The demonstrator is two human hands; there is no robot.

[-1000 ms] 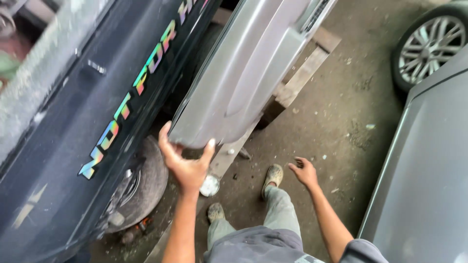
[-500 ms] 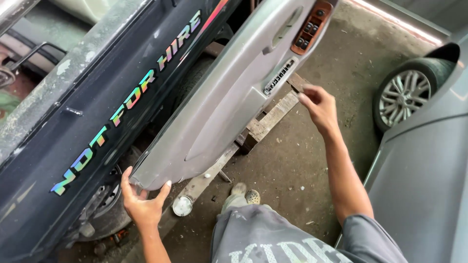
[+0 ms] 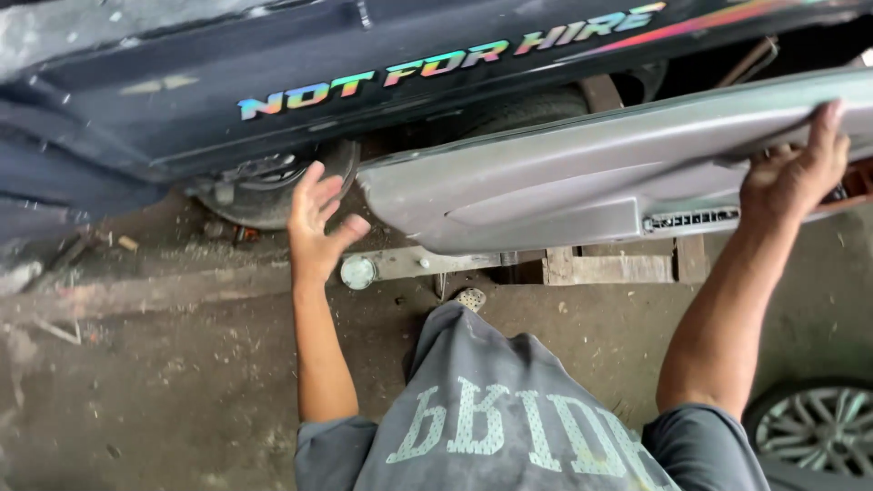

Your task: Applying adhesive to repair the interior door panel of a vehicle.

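Note:
A long grey car door trim panel (image 3: 564, 182) lies roughly level in front of me, beside a dark blue vehicle body (image 3: 273, 64). My right hand (image 3: 798, 171) grips the panel's upper edge near its right end, fingers curled over the rim. My left hand (image 3: 318, 227) is spread open just off the panel's left tip. Its thumb is close to the edge, but the hand holds nothing. My grey shirt fills the lower middle of the view.
A worn tyre and hub (image 3: 264, 186) sit under the dark vehicle. A wooden pallet (image 3: 618, 268) and a small round whitish lid (image 3: 357, 271) lie on the dirty concrete floor below the panel. An alloy wheel (image 3: 818, 427) of another car shows at the bottom right.
My left hand has come off the panel's lower end and now hangs open beside it. My right hand has taken hold of the panel's upper edge. The panel has swung from slanted to nearly level.

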